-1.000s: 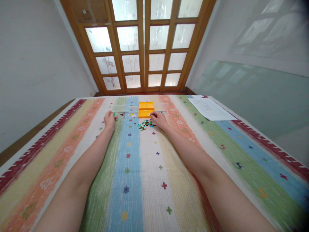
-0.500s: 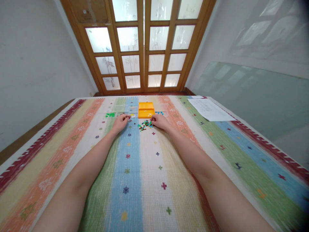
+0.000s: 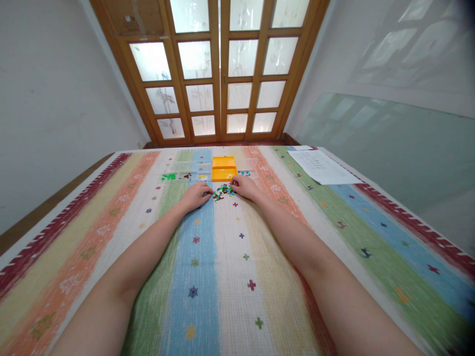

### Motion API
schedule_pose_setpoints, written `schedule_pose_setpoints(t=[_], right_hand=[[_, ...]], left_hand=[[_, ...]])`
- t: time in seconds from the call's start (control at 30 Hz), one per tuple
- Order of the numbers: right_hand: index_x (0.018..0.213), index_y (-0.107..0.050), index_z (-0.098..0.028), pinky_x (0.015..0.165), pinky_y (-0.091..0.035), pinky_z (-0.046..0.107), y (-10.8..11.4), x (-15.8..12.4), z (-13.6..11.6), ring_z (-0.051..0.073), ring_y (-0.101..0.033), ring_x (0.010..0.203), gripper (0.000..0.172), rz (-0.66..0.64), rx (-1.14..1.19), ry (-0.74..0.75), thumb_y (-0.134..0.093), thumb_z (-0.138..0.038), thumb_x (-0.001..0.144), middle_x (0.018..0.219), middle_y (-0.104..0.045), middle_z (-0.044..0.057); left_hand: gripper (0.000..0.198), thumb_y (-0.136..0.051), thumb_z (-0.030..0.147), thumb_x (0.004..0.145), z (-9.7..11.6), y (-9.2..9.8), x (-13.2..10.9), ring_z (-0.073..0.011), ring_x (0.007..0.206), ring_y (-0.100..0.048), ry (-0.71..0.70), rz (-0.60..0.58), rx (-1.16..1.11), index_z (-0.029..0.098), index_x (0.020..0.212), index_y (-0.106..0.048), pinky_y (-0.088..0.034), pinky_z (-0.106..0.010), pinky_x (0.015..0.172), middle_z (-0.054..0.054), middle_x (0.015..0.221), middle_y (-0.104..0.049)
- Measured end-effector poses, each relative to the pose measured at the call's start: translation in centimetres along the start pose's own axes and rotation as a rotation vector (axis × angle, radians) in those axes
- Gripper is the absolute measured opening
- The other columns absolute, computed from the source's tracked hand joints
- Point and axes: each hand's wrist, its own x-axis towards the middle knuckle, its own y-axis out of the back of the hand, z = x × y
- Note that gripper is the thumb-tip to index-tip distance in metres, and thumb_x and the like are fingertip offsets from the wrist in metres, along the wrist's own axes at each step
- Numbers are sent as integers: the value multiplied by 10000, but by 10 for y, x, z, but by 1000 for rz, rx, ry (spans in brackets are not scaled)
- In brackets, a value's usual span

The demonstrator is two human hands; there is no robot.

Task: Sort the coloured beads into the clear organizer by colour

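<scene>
An open orange plastic box (image 3: 224,162) stands on the cloth-covered desk (image 3: 232,301). The mixed pile of small coloured pieces (image 3: 223,191) lies just in front of the box. The left hand (image 3: 196,196) is at the pile's left edge, front-left of the box; the right hand (image 3: 245,188) is at its right edge, front-right of the box. Whether either grip is apart or clamped on a piece cannot be told. Green pieces (image 3: 168,176) and brown pieces (image 3: 187,176) lie left of the box, blue pieces (image 3: 245,173) right.
</scene>
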Motion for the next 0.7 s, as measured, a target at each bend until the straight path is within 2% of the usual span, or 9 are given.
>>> schedule_pose_setpoints(t=[0.37,0.53,0.7], right_hand=[[979,-724,-190,668,-350,252,6,-4,-7,177,-625,822,129,-40,-45,-21,-628,-269,943,909,-742,46],[987,-725,-189,672,-349,255,6,-3,-8,179,-616,818,132,-46,-43,-24,-620,-256,943,907,-738,49],[980,-722,-188,672,-348,256,4,-3,-5,183,-617,822,137,-40,-42,-11,-613,-265,951,929,-740,59]], left_hand=[[178,-585,254,932,-1,0,-1,-244,1034,-628,4,35,14,224,977,-755,-490,-379,957,-70,1019,-712],[207,-539,271,954,-6,0,-1,-221,888,-636,131,118,-63,216,1038,-719,-487,-348,830,-62,993,-728],[199,-569,274,930,-18,-2,-2,-199,793,-624,211,204,-147,230,1066,-707,-462,-324,750,-39,950,-732]])
